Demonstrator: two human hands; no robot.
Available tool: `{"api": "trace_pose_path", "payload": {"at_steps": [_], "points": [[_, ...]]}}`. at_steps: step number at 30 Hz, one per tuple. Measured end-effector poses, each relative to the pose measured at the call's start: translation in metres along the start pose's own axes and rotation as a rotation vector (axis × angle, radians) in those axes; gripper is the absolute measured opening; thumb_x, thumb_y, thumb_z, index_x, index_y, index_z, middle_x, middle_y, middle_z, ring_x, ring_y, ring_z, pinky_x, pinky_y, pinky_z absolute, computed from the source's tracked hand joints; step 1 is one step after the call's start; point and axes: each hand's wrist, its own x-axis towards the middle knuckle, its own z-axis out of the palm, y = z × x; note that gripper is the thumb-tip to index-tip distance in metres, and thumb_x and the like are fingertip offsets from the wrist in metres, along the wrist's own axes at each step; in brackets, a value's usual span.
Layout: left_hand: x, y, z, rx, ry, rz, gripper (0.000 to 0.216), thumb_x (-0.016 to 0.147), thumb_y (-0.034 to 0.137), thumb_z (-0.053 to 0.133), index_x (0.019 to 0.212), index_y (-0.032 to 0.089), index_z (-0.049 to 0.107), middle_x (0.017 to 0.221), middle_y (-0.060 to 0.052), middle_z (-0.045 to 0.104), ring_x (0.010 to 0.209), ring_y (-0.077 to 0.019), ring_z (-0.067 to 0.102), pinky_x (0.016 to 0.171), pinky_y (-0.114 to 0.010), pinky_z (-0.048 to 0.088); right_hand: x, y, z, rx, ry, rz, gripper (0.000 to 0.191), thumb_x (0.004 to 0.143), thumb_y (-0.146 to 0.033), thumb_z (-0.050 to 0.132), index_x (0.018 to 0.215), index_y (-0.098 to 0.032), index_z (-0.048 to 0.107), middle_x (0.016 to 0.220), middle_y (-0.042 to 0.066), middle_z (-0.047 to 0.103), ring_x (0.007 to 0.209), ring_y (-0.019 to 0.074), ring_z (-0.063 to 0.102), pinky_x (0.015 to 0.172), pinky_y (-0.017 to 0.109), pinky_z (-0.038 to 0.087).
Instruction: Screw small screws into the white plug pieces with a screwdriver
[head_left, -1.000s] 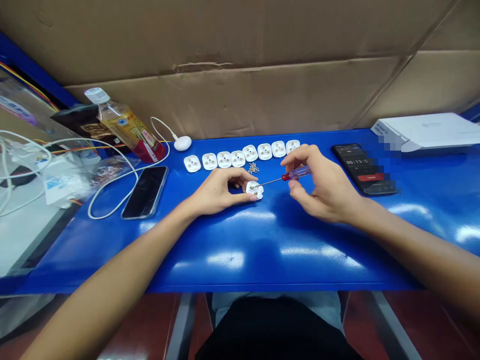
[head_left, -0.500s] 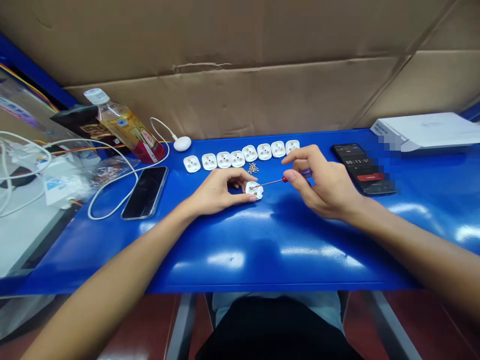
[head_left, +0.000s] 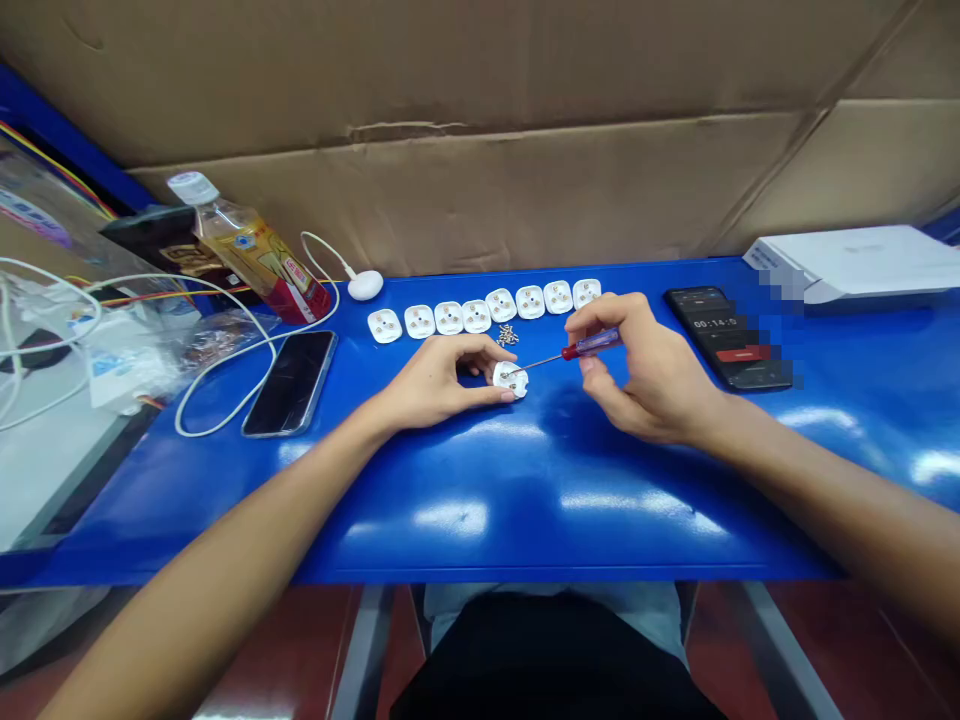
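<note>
My left hand point(head_left: 439, 380) pinches a small white plug piece point(head_left: 511, 379) flat against the blue table point(head_left: 525, 490). My right hand point(head_left: 645, 375) grips a small screwdriver point(head_left: 581, 349) with a red and clear handle. Its thin shaft slants down to the left and the tip rests on the plug piece. Just behind lies a little heap of screws point(head_left: 507, 335). A row of several white plug pieces point(head_left: 484, 310) runs along the back of the table.
A dark phone point(head_left: 291, 382) lies left of my hands, with a white cable point(head_left: 225, 360) and a drink bottle point(head_left: 251, 250) behind it. Another phone showing a timer point(head_left: 727, 335) lies at right, near a white box point(head_left: 862, 258). Cardboard stands along the back.
My right hand has shifted its fingers round the screwdriver handle, which turns a little. The left hand and the plug piece stay where they were.
</note>
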Motion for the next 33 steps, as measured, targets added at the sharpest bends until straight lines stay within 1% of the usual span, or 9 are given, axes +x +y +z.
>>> {"api": "trace_pose_path", "payload": {"at_steps": [2,4,6,9,11,15,20,26,33], "points": [[0.0,-0.0001,0.0002,-0.002,0.004,0.001,0.048,0.082,0.048,0.089,0.118,0.018,0.079,0.093,-0.004,0.076,0.085,-0.0181,0.069,0.08,-0.031,0.054,0.0,0.0007,0.0,-0.015,0.005,0.002,0.028,0.093,-0.022,0.064,0.12,-0.024,0.055,0.109,0.008,0.073,0.086,0.0241,0.076,0.074,0.037,0.064],[-0.0001,-0.0005,0.0003,0.005,0.004,0.012,0.047,0.082,0.048,0.089,0.118,0.019,0.079,0.093,-0.003,0.076,0.085,-0.0178,0.069,0.08,-0.031,0.054,0.0006,0.0005,-0.0007,-0.068,0.017,0.027,0.015,0.098,-0.027,0.062,0.112,-0.025,0.058,0.099,0.005,0.074,0.076,0.0221,0.074,0.067,0.035,0.061],[-0.0001,-0.001,0.0005,0.008,0.0,0.019,0.046,0.083,0.047,0.089,0.119,0.019,0.079,0.095,-0.004,0.077,0.086,-0.0181,0.07,0.081,-0.031,0.053,0.0016,-0.0003,-0.0017,-0.103,0.037,0.013,0.007,0.099,-0.025,0.059,0.107,-0.025,0.059,0.091,0.003,0.073,0.07,0.0203,0.071,0.063,0.034,0.059],[0.0001,-0.0015,0.0007,0.001,-0.003,0.007,0.047,0.083,0.047,0.089,0.119,0.018,0.078,0.098,-0.005,0.078,0.088,-0.0192,0.07,0.081,-0.032,0.054,0.0024,-0.0011,-0.0028,-0.063,0.025,-0.067,0.021,0.093,-0.016,0.058,0.112,-0.023,0.057,0.1,0.006,0.074,0.079,0.0213,0.074,0.07,0.035,0.061],[0.0002,-0.0017,0.0008,-0.002,-0.002,0.003,0.048,0.083,0.047,0.089,0.118,0.018,0.079,0.097,-0.005,0.078,0.087,-0.0192,0.07,0.08,-0.032,0.053,0.0023,-0.0009,-0.0029,-0.035,0.003,-0.052,0.025,0.093,-0.017,0.06,0.117,-0.022,0.056,0.105,0.008,0.074,0.085,0.0223,0.076,0.074,0.035,0.062],[0.0,-0.0014,0.0007,0.0,-0.001,0.015,0.047,0.083,0.045,0.089,0.119,0.018,0.079,0.097,-0.004,0.078,0.088,-0.0182,0.07,0.081,-0.031,0.053,0.0011,-0.0003,-0.002,-0.086,0.021,0.047,0.016,0.1,-0.027,0.061,0.115,-0.024,0.058,0.095,0.003,0.075,0.072,0.0199,0.075,0.063,0.032,0.059],[-0.0001,-0.001,0.0007,0.008,-0.002,0.02,0.046,0.083,0.046,0.089,0.118,0.018,0.079,0.099,-0.005,0.079,0.087,-0.018,0.07,0.08,-0.031,0.052,0.0019,-0.0006,-0.0035,-0.03,-0.009,-0.09,0.03,0.089,-0.014,0.06,0.118,-0.022,0.057,0.106,0.008,0.075,0.085,0.0215,0.077,0.075,0.034,0.064],[-0.0003,-0.0007,0.0011,-0.002,-0.006,0.02,0.046,0.083,0.045,0.089,0.118,0.018,0.078,0.102,-0.005,0.08,0.089,-0.0191,0.072,0.08,-0.032,0.053,0.001,0.0016,-0.0014,-0.09,0.022,-0.049,0.013,0.098,-0.024,0.066,0.11,-0.022,0.06,0.094,0.003,0.076,0.074,0.0188,0.076,0.064,0.03,0.061],[-0.0006,0.004,-0.0005,0.098,-0.011,0.041,0.043,0.086,0.049,0.086,0.117,0.021,0.08,0.107,-0.006,0.08,0.093,-0.0201,0.07,0.081,-0.032,0.051,0.0017,0.0024,-0.0022,-0.097,0.14,-0.039,0.01,0.097,-0.021,0.066,0.105,-0.023,0.062,0.09,0.002,0.077,0.072,0.0183,0.075,0.065,0.031,0.061]]}}
